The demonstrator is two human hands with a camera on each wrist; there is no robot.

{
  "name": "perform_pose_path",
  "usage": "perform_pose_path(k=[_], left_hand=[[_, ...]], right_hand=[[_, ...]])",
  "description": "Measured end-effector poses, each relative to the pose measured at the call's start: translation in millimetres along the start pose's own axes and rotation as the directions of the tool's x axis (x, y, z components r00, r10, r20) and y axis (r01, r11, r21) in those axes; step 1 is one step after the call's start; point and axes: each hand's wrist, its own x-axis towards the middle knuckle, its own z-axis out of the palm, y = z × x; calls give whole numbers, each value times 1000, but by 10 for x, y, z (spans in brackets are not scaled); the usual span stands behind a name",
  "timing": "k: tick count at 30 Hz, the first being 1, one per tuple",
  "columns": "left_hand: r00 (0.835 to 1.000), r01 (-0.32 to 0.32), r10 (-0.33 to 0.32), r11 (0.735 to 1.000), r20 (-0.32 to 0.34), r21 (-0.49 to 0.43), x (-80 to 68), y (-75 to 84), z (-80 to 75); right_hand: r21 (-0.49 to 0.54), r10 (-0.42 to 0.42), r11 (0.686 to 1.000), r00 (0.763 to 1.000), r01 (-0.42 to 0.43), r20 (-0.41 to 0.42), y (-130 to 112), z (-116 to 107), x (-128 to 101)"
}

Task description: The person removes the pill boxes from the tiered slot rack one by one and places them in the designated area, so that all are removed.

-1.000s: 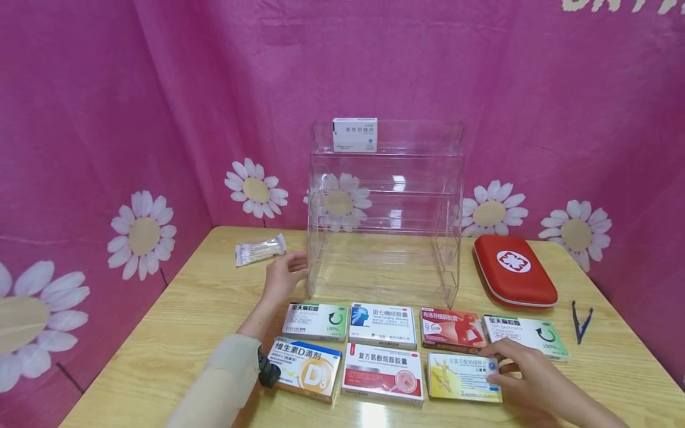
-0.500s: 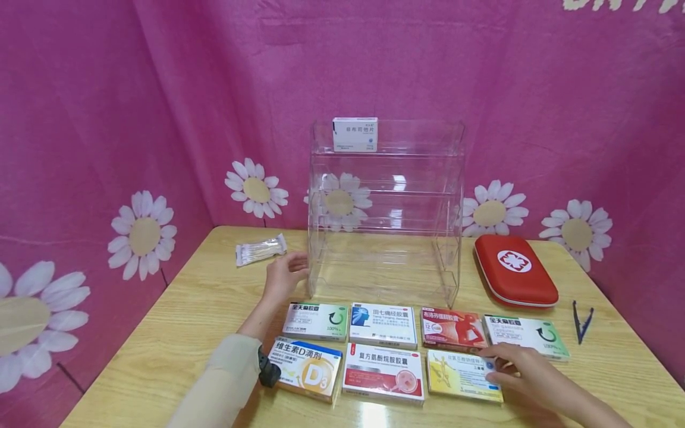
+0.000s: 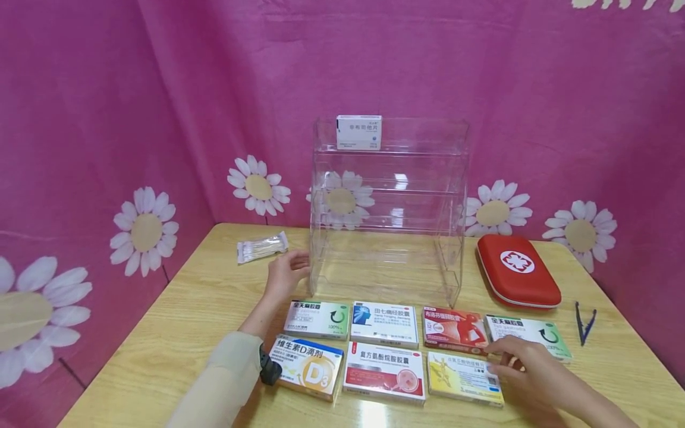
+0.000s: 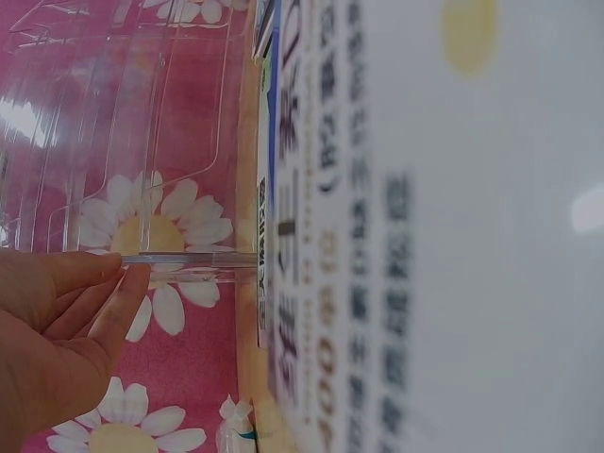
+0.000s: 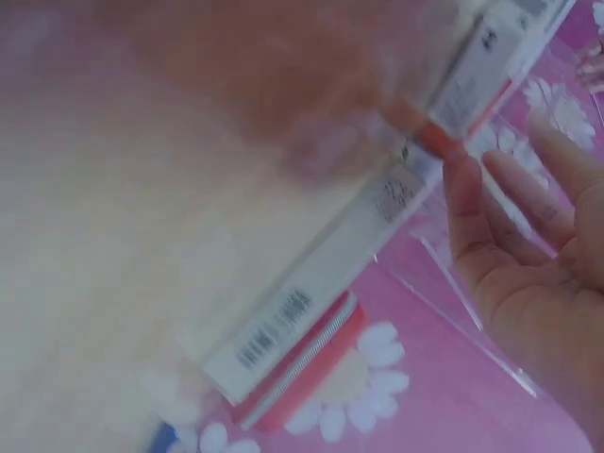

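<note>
My left hand [image 3: 286, 276] pinches the left side panel of a clear plastic tiered rack [image 3: 386, 291] between thumb and fingers; the left wrist view shows the panel's edge [image 4: 189, 258] between them. At the top right corner of a yellow and white medicine box [image 3: 462, 380], my right hand [image 3: 530, 371] hovers with loosely bent fingers. Its fingertips are at or just above that corner; contact is hard to tell. In the blurred right wrist view, nothing shows between thumb and fingers. A white medicine box [image 3: 359, 132] stands on the rack's top tier.
Several medicine boxes lie in two rows before the rack, among them a vitamin D box [image 3: 306, 367], a red-white box [image 3: 384, 371] and a red box [image 3: 455, 329]. A red first-aid case [image 3: 519, 279] and blue tweezers [image 3: 585, 324] lie right; cotton swabs [image 3: 262, 247] lie left.
The right hand has drawn slightly off the yellow and white box, uncovering more of its right end. That box's angle shifted slightly. The left hand keeps its hold; the head view moved a little.
</note>
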Motion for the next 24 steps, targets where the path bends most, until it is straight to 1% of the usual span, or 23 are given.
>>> perform_pose_path(k=[2,4,5,10,11,16,19,21,24], left_hand=[[1000,2,-2,1000,3,-3,-1,4,2],[1000,9,-9,1000,6,-2,-3,9,4],[1000,15,-15,1000,6,-4,-3,12,4],[1000,22,-22,1000,3,-2,-1,17,-1],[1000,22,-22,1000,1,-5,2,17,-2],[1000,8,-8,1000,2,-17,11,0,-1],[1000,4,-4,1000,7,-29,10,-15,0],[1000,6,-5,999,11,-40,10,-24,-3],[1000,2,-1,999,13,-46,9,-27,-2]], right_hand=[[-38,-49,998,997,47,-59,-7,-44,33],[-68,-88,994,991,81,-99,-29,-105,87],[-83,-117,991,986,108,-118,-42,-138,121],[-137,-211,973,960,187,-186,-155,-302,343],[-150,-213,971,957,186,-194,-179,-331,395],[-218,-243,958,930,186,-274,-275,-443,690],[-235,-264,953,907,192,-328,-328,-517,886],[-245,-286,948,884,204,-369,-376,-581,1029],[-259,-335,935,839,241,-428,-458,-698,1269]])
